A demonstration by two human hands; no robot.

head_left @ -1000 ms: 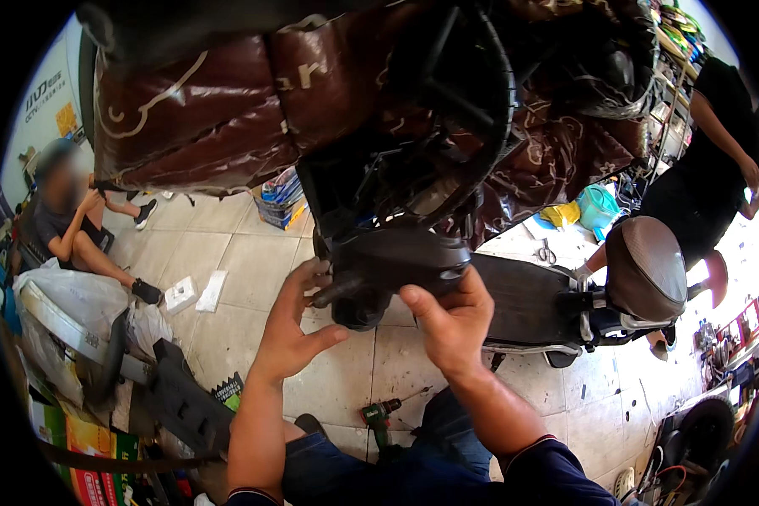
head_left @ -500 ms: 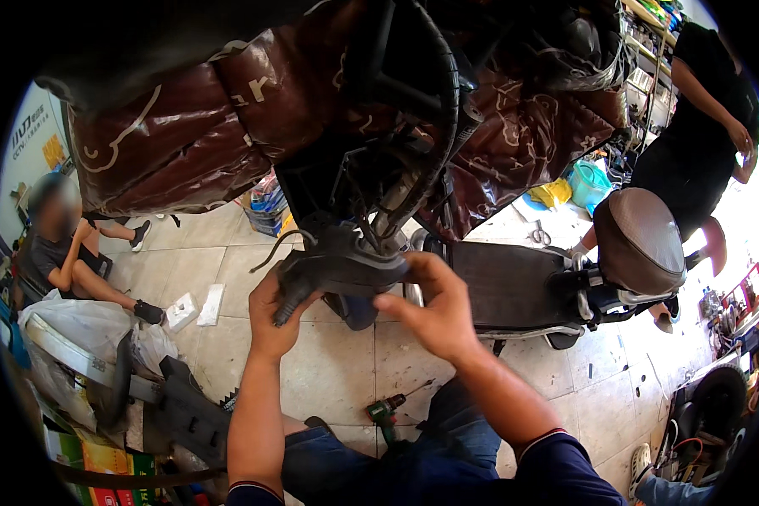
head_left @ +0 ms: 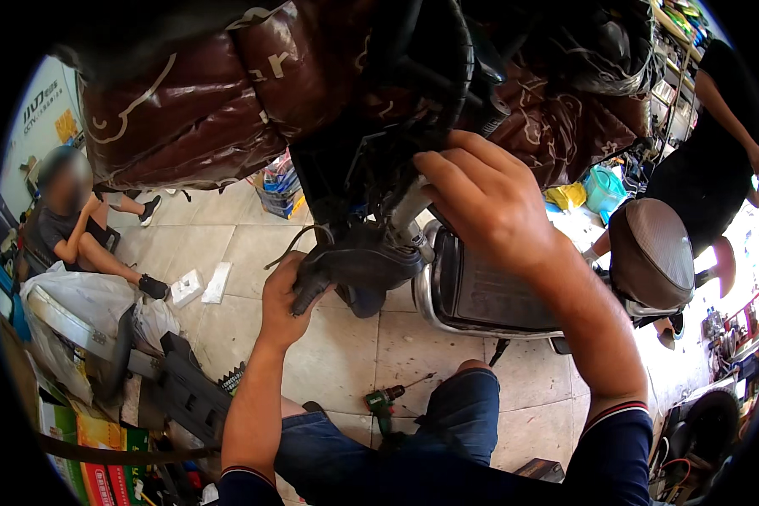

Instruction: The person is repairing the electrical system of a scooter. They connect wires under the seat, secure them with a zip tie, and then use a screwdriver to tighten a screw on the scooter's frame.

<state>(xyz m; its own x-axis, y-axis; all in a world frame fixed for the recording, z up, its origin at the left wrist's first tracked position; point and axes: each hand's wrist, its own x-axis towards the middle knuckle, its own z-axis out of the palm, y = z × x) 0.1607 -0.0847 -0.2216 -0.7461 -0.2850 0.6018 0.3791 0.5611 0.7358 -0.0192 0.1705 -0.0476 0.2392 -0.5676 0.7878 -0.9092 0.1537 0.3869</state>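
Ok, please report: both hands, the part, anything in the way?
Left hand gripping black cover. Right hand at metal tube. Green drill on floor below.

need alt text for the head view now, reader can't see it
A person's left hand holds a dark curved part while the right hand is at a metal tube beside it. A green drill lies on the tiled floor below; one person sits at left, another stands at right.

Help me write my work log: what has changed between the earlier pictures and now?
The right hand has left the black cover and moved up to the metal tube. The left hand stays at the cover's left end. The drill still lies on the floor; the seated person remains.
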